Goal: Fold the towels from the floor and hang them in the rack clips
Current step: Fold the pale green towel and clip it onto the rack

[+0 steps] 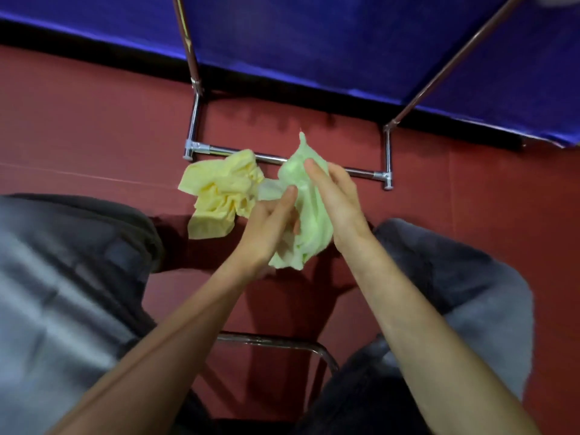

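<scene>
A crumpled light green towel point(309, 221) is held up between both hands in the middle of the view, above the red floor. My left hand point(270, 227) grips its lower left side. My right hand point(337, 199) presses on its right side with fingers stretched over the top. A crumpled yellow towel point(221, 193) lies on the floor just left of the hands, partly over the rack's base bar. The metal rack point(387, 152) shows only its chrome base and two slanted poles; no clips are visible.
A blue cloth wall point(314, 42) runs across the top behind the rack. My knees in grey trousers point(62, 277) flank the hands on both sides. A chrome chair rail point(282, 340) sits below, between my legs. The floor point(94, 120) is dark red.
</scene>
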Action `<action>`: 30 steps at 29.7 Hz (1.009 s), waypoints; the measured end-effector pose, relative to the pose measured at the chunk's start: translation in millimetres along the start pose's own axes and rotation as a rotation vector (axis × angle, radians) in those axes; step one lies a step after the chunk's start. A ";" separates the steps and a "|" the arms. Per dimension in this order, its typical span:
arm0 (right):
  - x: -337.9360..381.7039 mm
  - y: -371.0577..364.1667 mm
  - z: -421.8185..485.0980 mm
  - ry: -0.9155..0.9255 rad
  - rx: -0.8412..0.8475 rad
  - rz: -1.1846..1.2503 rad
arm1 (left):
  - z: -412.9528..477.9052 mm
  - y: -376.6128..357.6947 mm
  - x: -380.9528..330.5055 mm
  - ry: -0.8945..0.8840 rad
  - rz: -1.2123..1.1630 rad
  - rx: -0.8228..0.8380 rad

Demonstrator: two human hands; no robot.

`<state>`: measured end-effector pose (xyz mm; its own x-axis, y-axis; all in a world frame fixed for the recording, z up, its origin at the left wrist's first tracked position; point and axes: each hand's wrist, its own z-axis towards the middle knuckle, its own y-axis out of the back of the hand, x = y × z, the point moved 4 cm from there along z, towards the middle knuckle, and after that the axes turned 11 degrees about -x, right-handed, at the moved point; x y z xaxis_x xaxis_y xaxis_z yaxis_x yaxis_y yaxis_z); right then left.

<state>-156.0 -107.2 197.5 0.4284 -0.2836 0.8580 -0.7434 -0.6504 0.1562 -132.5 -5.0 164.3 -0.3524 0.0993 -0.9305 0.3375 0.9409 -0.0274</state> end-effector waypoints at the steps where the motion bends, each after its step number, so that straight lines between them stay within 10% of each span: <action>1: 4.8 3.5 -8.7 0.008 -0.001 -0.011 | -13.2 1.2 -9.4 -0.061 0.019 0.037; 18: 53.5 41.8 -120.4 0.178 0.296 0.267 | -88.5 25.0 -93.1 -0.134 -0.166 0.127; 30: 55.3 75.4 -150.8 0.333 0.318 0.217 | -129.7 16.9 -128.6 -0.330 0.137 0.212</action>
<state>-265.9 -65.7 330.5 0.0556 -0.2296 0.9717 -0.5816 -0.7985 -0.1554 -194.7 40.1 330.9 -0.0043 0.0775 -0.9970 0.5467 0.8350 0.0626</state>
